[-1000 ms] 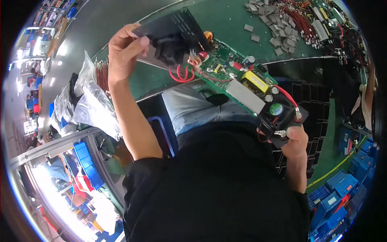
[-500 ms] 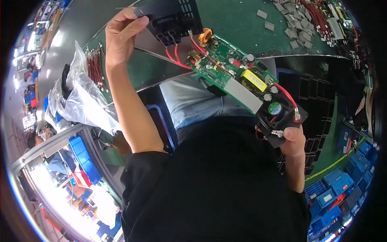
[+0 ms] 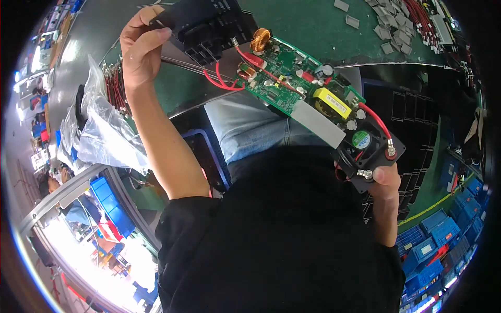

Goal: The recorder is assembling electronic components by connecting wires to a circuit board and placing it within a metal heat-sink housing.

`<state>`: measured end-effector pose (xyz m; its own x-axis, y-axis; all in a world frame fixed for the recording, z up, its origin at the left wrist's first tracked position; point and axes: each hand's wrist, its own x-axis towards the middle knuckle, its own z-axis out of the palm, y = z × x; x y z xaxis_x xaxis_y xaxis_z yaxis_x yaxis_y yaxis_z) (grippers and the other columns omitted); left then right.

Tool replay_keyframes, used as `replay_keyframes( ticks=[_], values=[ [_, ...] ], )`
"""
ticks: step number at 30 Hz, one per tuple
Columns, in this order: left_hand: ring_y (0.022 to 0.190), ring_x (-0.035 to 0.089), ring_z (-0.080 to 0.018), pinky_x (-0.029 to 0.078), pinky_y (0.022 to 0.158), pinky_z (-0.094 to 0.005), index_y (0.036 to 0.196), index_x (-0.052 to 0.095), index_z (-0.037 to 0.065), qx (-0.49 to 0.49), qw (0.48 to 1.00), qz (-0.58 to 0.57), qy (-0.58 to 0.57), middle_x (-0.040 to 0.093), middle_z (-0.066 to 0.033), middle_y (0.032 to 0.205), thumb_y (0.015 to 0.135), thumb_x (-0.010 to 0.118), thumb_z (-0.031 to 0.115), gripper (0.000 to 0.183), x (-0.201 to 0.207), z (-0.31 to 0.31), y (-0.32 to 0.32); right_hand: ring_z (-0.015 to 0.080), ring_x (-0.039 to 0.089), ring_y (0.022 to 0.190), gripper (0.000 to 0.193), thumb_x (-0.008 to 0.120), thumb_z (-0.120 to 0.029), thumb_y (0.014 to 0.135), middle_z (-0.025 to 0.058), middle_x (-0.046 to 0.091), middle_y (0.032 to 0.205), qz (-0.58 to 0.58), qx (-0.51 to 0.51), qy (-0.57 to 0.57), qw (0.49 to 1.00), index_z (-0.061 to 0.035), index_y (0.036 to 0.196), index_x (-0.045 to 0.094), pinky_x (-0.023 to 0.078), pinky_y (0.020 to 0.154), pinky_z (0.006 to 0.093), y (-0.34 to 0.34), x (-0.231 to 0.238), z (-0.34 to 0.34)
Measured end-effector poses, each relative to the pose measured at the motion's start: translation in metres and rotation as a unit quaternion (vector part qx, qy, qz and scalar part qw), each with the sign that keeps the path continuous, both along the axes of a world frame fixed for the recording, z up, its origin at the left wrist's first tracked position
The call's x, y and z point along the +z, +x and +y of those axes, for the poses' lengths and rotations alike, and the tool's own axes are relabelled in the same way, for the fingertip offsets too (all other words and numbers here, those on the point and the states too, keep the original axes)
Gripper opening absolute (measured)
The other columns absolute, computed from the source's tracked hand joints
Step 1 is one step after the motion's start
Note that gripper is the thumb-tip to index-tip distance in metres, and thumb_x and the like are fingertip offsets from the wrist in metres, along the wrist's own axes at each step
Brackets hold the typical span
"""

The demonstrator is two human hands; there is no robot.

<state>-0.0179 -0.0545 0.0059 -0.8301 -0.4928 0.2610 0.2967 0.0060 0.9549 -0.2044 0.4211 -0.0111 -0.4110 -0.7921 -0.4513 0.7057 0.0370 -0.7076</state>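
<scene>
My left hand (image 3: 142, 48) grips a black plastic panel with slotted sockets (image 3: 206, 23), raised over the green bench (image 3: 308, 23). Red wires (image 3: 222, 81) run from that panel to a long green circuit board (image 3: 292, 83) carrying a copper coil, a yellow transformer and a grey heat sink. At the board's lower end sits a small black fan (image 3: 362, 143) on a black end plate. My right hand (image 3: 383, 180) holds that end plate from below, thumb on its edge. The board hangs slanted between both hands, above my lap.
Clear plastic bags (image 3: 102, 130) with red-wired parts lie at the bench's left end. Several small grey pads (image 3: 389, 23) and red cable bundles (image 3: 425, 18) are scattered at the upper right. Blue bins (image 3: 112, 201) sit lower left, blue crates (image 3: 436, 245) lower right.
My left hand has lifted the black panel up and away, stretching the red wires. The board now lies straighter and higher in view. The right hand stays on the fan end.
</scene>
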Motion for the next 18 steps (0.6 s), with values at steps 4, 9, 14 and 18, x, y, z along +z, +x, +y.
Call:
replay_keyframes(
  ticks=[4,9,14,18],
  values=[
    [0.077,0.047,-0.0142,0.037,0.073,-0.0266,0.080,0.057,0.003,0.037,0.999,-0.012,-0.030,0.055,-0.0039,0.085,0.073,0.064,-0.002,0.011,0.023,0.045,-0.025,0.0361,0.072,0.096,0.102,0.087,-0.038,0.068,0.0262,0.063,0.119,0.033,0.007,0.001,0.999,0.0076,0.145,0.038,0.064,0.079,0.0420,-0.001,-0.005,0.001],
    [0.074,0.038,-0.0183,0.031,0.070,-0.0290,0.070,0.038,0.008,0.013,1.000,0.005,-0.018,0.040,-0.0045,0.075,0.063,0.056,0.003,0.020,0.021,0.043,-0.024,0.0273,0.065,0.114,0.106,0.091,-0.033,0.065,0.0173,0.060,0.131,0.025,0.021,0.034,0.999,0.0054,0.148,0.037,0.056,0.096,0.0422,-0.005,-0.004,0.007],
    [0.073,0.036,-0.0177,0.029,0.068,-0.0298,0.068,0.034,0.009,0.028,0.999,-0.022,-0.026,0.038,-0.0041,0.073,0.062,0.056,0.004,0.024,0.025,0.043,-0.022,0.0257,0.063,0.117,0.104,0.091,-0.031,0.065,0.0156,0.060,0.132,-0.022,0.038,0.029,0.999,0.0057,0.147,0.039,0.054,0.098,0.0408,-0.011,-0.008,0.007],
    [0.071,0.032,-0.0175,0.026,0.065,-0.0313,0.067,0.031,0.011,0.013,1.000,-0.011,-0.003,0.032,-0.0026,0.071,0.059,0.054,0.005,0.025,0.026,0.041,-0.023,0.0242,0.061,0.118,0.103,0.091,-0.031,0.064,0.0151,0.059,0.134,-0.019,0.036,0.057,0.998,0.0055,0.147,0.040,0.051,0.100,0.0395,-0.013,-0.007,0.010]
  ],
)
